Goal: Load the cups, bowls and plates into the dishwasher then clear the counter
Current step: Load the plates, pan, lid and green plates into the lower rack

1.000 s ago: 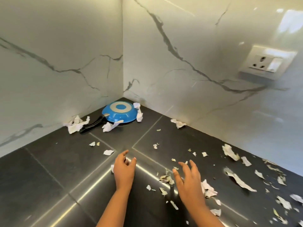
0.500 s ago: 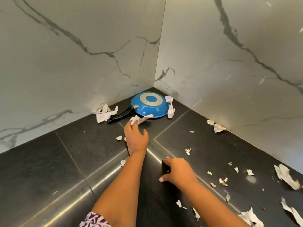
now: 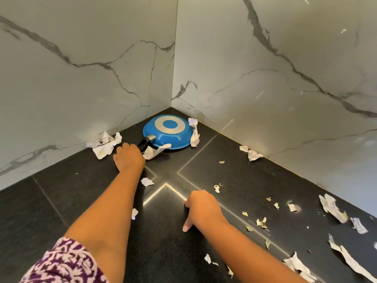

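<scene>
An upturned blue frying pan (image 3: 168,131) lies in the far corner of the dark counter (image 3: 255,176). Its black handle (image 3: 145,143) points toward me. My left hand (image 3: 128,158) reaches over the handle's near end with its fingers curled down around it. My right hand (image 3: 201,209) rests on the counter nearer to me, its fingers curled under and the thumb pointing down. Nothing shows in that fist. Torn paper scraps lie around the pan: a crumpled wad (image 3: 103,145) to its left, a strip (image 3: 156,152) under the handle, another strip (image 3: 193,132) at its right rim.
Marble walls (image 3: 265,78) close the corner behind the pan. Several paper scraps and peel bits (image 3: 332,208) are strewn over the right side of the counter, with small pieces (image 3: 147,181) between my arms. My patterned sleeve (image 3: 63,262) is at the lower left.
My left hand has moved forward from the counter's middle to the pan's handle and closed over it. My right hand has curled into a fist and stayed on the counter. The view shifted left toward the corner.
</scene>
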